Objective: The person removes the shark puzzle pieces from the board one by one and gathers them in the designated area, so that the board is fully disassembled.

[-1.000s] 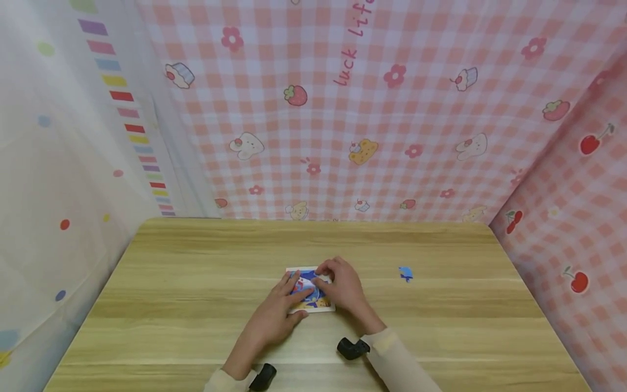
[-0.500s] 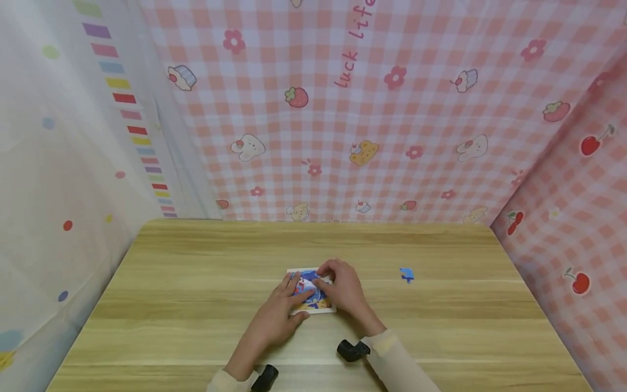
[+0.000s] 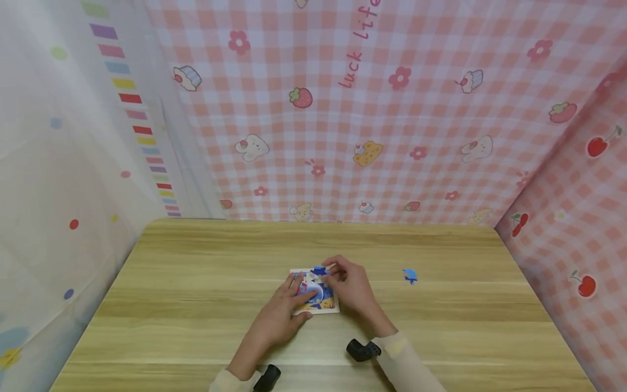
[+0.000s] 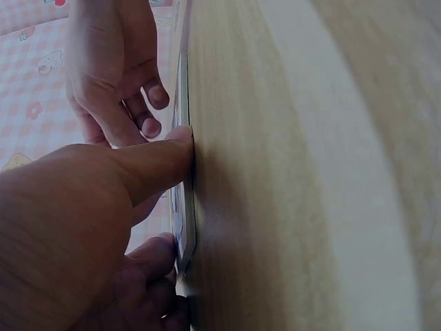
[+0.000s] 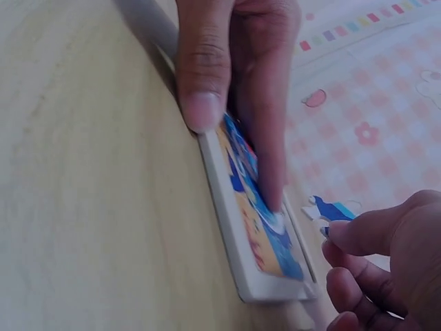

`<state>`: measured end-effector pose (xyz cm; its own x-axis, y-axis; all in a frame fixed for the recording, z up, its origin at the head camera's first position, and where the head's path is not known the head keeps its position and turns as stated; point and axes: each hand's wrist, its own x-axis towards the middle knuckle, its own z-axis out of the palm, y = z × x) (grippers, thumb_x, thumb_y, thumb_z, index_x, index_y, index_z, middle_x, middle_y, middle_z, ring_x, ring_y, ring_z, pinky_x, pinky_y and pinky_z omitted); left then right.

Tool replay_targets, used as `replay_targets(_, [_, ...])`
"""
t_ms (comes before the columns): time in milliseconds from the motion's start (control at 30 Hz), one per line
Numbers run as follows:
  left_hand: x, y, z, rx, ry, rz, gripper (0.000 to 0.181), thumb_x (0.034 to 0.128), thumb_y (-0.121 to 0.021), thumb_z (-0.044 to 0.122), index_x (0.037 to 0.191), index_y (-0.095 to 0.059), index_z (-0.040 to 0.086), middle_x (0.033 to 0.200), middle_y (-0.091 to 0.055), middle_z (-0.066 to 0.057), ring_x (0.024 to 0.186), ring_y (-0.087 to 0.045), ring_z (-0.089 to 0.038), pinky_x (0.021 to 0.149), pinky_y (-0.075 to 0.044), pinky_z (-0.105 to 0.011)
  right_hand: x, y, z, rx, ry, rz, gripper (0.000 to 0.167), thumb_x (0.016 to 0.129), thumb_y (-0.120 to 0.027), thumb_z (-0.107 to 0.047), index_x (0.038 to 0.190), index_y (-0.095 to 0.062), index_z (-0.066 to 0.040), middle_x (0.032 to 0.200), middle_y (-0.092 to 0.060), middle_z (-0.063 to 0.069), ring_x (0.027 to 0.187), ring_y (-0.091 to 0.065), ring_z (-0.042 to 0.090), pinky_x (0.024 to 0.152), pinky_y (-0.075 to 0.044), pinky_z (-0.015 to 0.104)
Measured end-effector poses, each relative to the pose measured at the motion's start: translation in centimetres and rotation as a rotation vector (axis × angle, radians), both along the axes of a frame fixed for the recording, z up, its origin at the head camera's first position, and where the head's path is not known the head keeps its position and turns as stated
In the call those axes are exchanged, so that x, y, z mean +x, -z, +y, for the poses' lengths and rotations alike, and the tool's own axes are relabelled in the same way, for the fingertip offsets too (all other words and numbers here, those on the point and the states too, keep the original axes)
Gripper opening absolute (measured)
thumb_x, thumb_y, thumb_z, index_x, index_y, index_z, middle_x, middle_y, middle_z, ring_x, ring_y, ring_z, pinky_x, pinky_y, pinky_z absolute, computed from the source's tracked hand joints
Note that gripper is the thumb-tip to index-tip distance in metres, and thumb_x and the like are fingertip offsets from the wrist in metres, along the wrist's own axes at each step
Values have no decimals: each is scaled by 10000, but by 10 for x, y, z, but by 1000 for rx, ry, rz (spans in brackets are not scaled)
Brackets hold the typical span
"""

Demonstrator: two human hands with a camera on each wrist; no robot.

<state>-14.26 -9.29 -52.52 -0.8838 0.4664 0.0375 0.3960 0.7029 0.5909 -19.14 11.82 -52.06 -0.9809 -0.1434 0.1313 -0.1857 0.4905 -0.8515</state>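
A small picture puzzle in a white frame (image 3: 329,312) lies on the table, its picture mostly blue with a yellow lower part. Across its left side rests my left hand (image 3: 283,311), fingers extended over the picture and thumb at the near edge. My right hand (image 3: 354,286) pinches a blue puzzle piece (image 5: 331,209) between thumb and fingers. In the right wrist view that piece is raised off the board. A pale gap shows in the upper part of the picture, partly hidden by fingers. Another blue puzzle piece (image 3: 410,276) lies on the table to the right.
The wooden table (image 3: 196,261) meets a pink checked cloth (image 3: 343,179) at the back. White cloth hangs at left and more pink cloth at right. Both wrists wear black cameras (image 3: 363,350).
My right hand has lifted the blue puzzle piece from the upper part of the picture, uncovering a pale gap. My left hand stays on the board. The head view shifted slightly.
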Motion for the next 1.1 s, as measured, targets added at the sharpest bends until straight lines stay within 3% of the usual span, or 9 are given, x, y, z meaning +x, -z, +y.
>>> replay_targets(233, [0, 1, 0, -4, -3, 5, 491, 985, -680, 249, 1461, -591, 166, 1673, -274, -219, 1570, -206, -437, 1232, -297, -619, 2, -3, 17, 13, 39, -31, 170, 936, -743, -99, 1068, -740, -207, 880, -733, 8, 755, -629, 113, 671, -526, 199])
replay_targets(867, [1, -1, 1, -2, -6, -1, 494, 986, -678, 245, 1466, -586, 169, 1679, -269, -206, 1575, -194, -429, 1236, -296, -610, 6, -7, 67, 81, 112, -74, 149, 966, -723, -168, 1114, -723, -191, 946, -726, 29, 821, -612, 175, 688, -519, 225])
replay_targets(1100, [1, -2, 0, 9, -6, 0, 492, 982, -683, 233, 1460, -591, 159, 1673, -280, -214, 1570, -202, -439, 1232, -300, -615, 5, -3, 87, 104, 136, -58, 162, 963, -726, -162, 1124, -721, -162, 964, -742, 51, 822, -628, 133, 705, -525, 203])
